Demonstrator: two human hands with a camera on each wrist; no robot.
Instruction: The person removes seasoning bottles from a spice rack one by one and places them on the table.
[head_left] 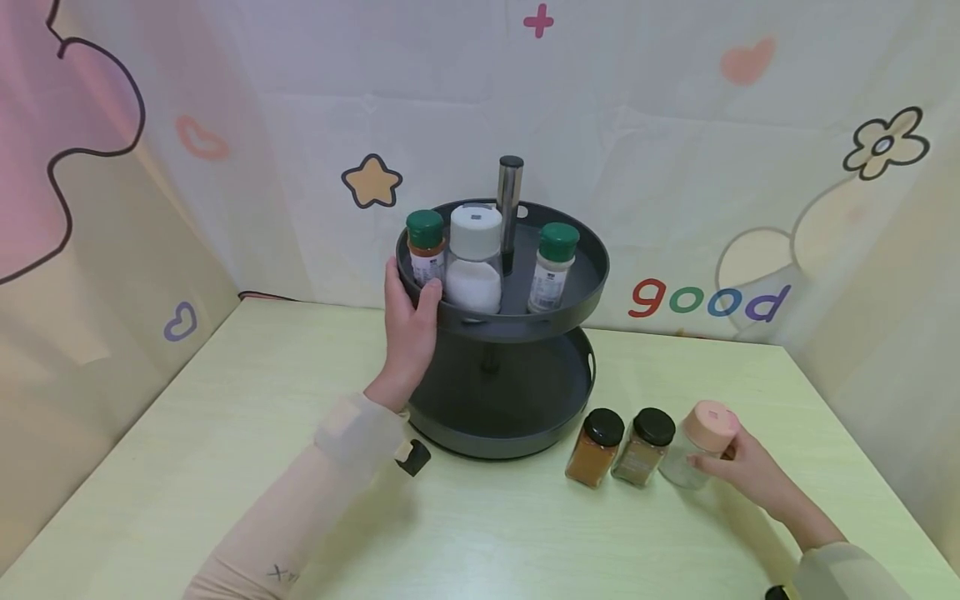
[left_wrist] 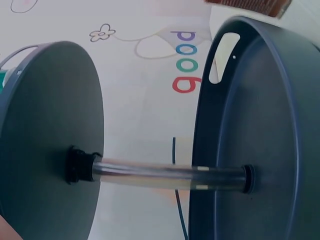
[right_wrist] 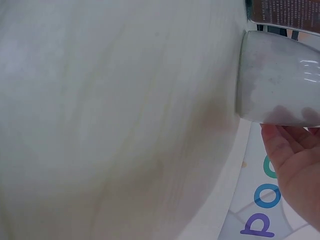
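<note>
On the left, my left hand [head_left: 408,333] grips the rim of the upper tray of a dark two-tier rack [head_left: 517,327], thumb over the edge. In that tray stand a green-capped spice jar [head_left: 426,258] beside the thumb, a white-capped jar of white contents [head_left: 475,279], and another green-capped jar [head_left: 551,271]. At the right, my right hand [head_left: 753,475] holds a clear jar with a pink lid [head_left: 711,427]. In the right wrist view the glass jar [right_wrist: 280,80] stands on the tabletop, with fingers [right_wrist: 282,145] along its side.
Two black-lidded spice jars, one orange-brown [head_left: 592,454] and one greyish-brown [head_left: 641,454], stand between the rack and the pink-lidded jar. The lower tray [head_left: 495,400] holds nothing visible. A metal post [left_wrist: 150,171] joins the tiers. A printed cloth [head_left: 450,108] hangs behind the table [head_left: 480,533].
</note>
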